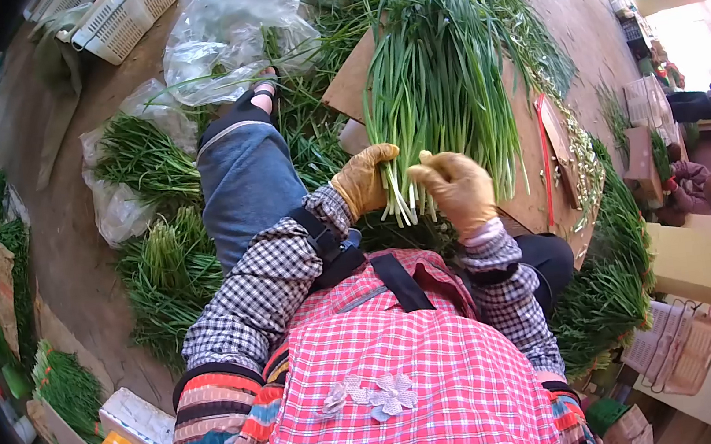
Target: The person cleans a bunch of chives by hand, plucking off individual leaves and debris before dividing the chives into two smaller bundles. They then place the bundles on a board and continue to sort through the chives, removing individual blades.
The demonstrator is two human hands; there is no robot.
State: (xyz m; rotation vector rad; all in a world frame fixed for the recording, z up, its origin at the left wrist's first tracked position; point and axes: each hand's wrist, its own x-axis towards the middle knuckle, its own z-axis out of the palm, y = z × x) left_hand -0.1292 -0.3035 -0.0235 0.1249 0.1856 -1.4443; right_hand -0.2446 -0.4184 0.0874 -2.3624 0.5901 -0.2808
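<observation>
My left hand [366, 182], in a tan glove, is closed around the pale stem ends of some garlic chives [394, 142]. Their green leaves stretch away over a large pile of chives [449, 42] on a brown board [538, 186]. Just right of those stem ends, my right hand [460, 193], gloved too, has its fingers curled and pinched together. What lies between those fingertips, if anything, is too small to make out. A few white stem ends hang down between the two hands.
Loose chive bunches [168, 267] lie on the floor at left, near a clear plastic bag [236, 41]. A red strip [546, 163] crosses the board's right side. More chives [601, 307] are stacked at lower right. A white crate [126, 19] stands at upper left.
</observation>
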